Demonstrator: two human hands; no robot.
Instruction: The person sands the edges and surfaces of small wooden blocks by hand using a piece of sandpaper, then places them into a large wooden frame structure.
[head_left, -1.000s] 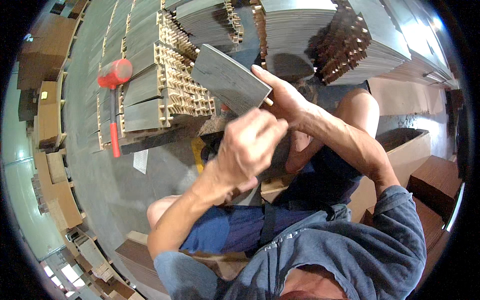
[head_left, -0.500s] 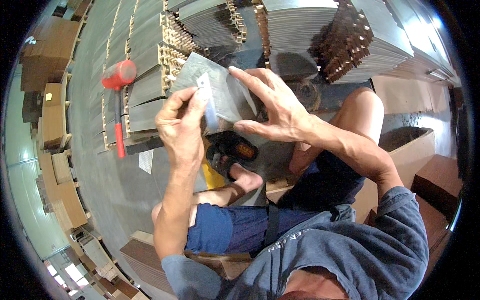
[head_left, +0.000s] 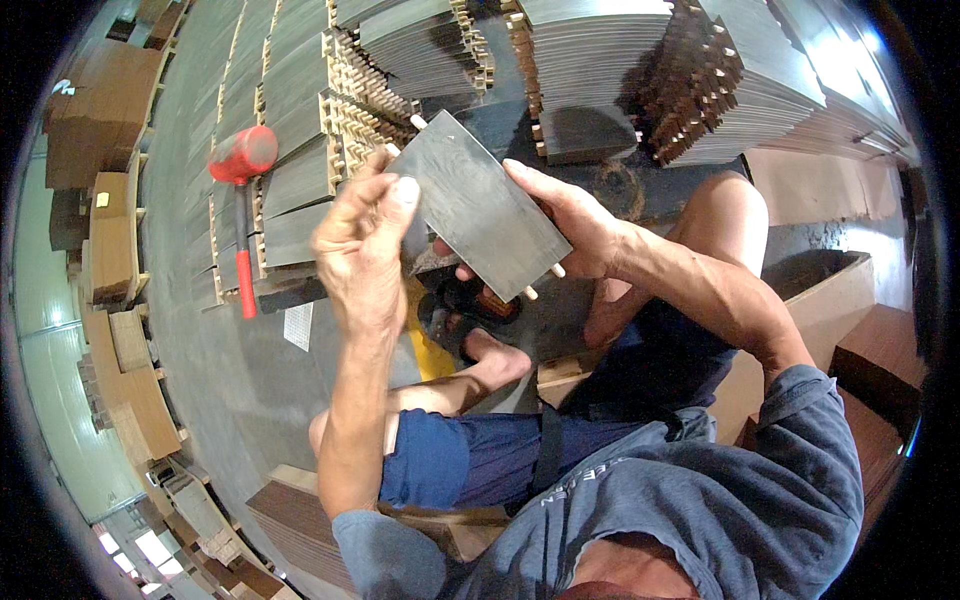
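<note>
A grey wooden panel (head_left: pixel 490 205) with pale dowels at both ends is tilted in front of me. My right hand (head_left: pixel 570 215) grips its right long edge, thumb on the near side and fingertips showing beneath the lower left edge. Beside the panel's upper left corner is my left hand (head_left: pixel 365 240), its fingers curled and thumb bent over them. Whatever may be between those fingers is hidden. A pale dowel end (head_left: pixel 418 121) sticks out at the top, and another dowel (head_left: pixel 531 293) shows at the lower end.
Stacked grey panels (head_left: pixel 595 70) with dowelled ends stand ahead, more to the left. A mallet (head_left: pixel 244 160) with red head lies on the left stacks. Right of my leg is a cardboard box (head_left: pixel 830 300). Brown board stacks (head_left: pixel 300 530) sit lower left.
The panel has turned so its broad face shows, and my right hand has gone from spread fingers to a grip on its edge. The left hand stays near the same place.
</note>
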